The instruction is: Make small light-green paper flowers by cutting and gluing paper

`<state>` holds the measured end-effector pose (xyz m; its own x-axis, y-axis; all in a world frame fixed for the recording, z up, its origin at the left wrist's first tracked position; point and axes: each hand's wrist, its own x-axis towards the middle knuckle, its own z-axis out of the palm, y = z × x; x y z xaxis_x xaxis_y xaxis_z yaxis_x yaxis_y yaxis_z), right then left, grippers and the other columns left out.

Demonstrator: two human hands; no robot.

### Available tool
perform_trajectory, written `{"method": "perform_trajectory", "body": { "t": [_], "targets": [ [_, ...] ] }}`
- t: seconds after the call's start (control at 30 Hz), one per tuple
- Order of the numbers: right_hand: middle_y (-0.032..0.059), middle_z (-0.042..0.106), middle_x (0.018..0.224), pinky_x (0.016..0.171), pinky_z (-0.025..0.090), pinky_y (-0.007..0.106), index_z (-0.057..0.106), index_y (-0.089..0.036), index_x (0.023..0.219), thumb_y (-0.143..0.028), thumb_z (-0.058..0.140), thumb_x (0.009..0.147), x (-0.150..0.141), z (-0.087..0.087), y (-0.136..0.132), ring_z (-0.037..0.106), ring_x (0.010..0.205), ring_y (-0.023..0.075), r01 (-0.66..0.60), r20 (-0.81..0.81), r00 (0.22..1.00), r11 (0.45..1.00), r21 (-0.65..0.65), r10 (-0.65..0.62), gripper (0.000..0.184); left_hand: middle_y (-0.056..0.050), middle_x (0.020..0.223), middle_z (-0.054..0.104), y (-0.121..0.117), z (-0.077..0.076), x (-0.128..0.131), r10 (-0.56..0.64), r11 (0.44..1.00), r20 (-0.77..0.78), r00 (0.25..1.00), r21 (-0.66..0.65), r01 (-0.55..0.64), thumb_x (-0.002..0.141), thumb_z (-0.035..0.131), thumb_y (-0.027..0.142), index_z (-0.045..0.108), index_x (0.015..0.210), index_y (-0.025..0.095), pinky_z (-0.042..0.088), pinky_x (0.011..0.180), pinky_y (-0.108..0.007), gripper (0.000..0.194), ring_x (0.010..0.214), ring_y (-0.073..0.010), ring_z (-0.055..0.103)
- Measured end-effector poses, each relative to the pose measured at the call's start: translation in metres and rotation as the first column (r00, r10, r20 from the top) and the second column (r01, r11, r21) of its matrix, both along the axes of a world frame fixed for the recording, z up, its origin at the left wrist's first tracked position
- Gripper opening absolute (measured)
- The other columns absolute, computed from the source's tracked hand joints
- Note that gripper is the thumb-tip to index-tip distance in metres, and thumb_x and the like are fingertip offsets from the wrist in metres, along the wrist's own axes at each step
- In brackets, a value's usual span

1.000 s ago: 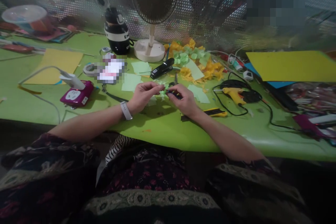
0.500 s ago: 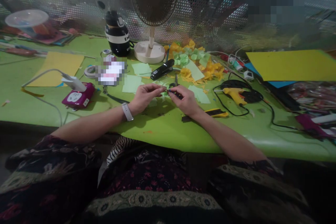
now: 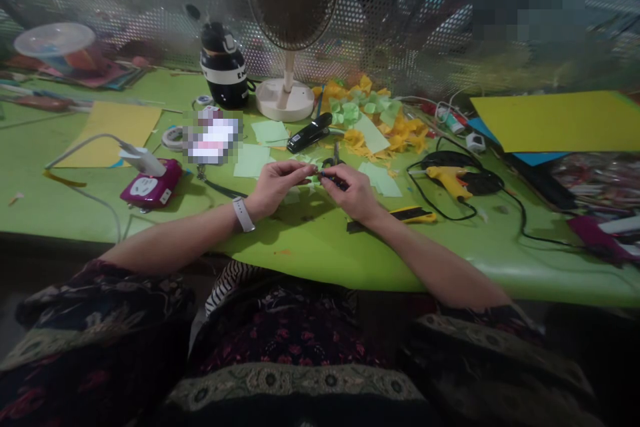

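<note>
Before a black stapler (image 3: 310,132), our left hand (image 3: 275,188) and right hand (image 3: 354,193) nearly meet, fingers bent; how tightly they close, and on what, we cannot tell.

I see a bright green table (image 3: 310,250) across the middle of the frame, light green paper scraps (image 3: 314,187) at its centre and orange-yellow paper pieces (image 3: 407,137) to their upper right. Upper left of centre, my feed gives me a black bottle (image 3: 225,93) with a white band. I get a yellow glue gun (image 3: 449,181) at right, a magenta socket block (image 3: 160,188) at left, and, along the bottom, a dark garment (image 3: 300,333) with pink flowers.
</note>
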<state>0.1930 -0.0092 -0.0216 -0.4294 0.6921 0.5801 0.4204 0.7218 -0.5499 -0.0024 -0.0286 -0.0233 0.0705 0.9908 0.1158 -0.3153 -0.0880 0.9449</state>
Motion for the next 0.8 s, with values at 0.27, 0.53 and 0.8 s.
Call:
{"method": "perform_trajectory", "body": {
  "t": [0.27,0.53,0.8],
  "targets": [
    [0.0074,0.07,0.093,0.076,0.052,0.036,0.07,-0.021,0.101,-0.037,0.062,0.094,0.0012,0.0006,0.001,0.064,0.084,0.0212,-0.038,-0.01,0.999,0.999,-0.004,0.038,0.019,-0.006,0.094,0.079,0.0,-0.0005,-0.0005,-0.019,0.999,0.017,1.0,0.03,0.019,0.068,0.088,0.043,0.08,0.084,0.02,0.059,0.091,-0.035,0.029,0.086,-0.0164,0.073],
    [0.0057,0.069,0.093,0.079,0.052,0.037,0.067,-0.024,0.096,-0.032,0.064,0.092,0.0002,-0.0017,0.0004,0.063,0.088,0.0218,-0.01,-0.01,1.0,1.0,0.026,0.01,0.01,-0.005,0.094,0.079,-0.0016,0.0009,0.0003,-0.034,0.999,0.018,0.999,0.039,0.033,0.069,0.088,0.04,0.081,0.086,0.021,0.057,0.094,-0.035,0.026,0.088,-0.0154,0.073],
    [0.0063,0.069,0.096,0.085,0.052,0.038,0.066,-0.025,0.095,-0.03,0.059,0.094,0.0018,-0.0026,0.0012,0.064,0.093,0.0227,-0.04,0.001,0.999,0.997,0.061,0.04,0.008,-0.004,0.095,0.08,0.0003,-0.0048,-0.0013,-0.063,0.998,0.048,0.997,0.033,0.062,0.07,0.088,0.037,0.081,0.086,0.022,0.056,0.096,-0.034,0.022,0.09,-0.0149,0.074]
  ]
}}
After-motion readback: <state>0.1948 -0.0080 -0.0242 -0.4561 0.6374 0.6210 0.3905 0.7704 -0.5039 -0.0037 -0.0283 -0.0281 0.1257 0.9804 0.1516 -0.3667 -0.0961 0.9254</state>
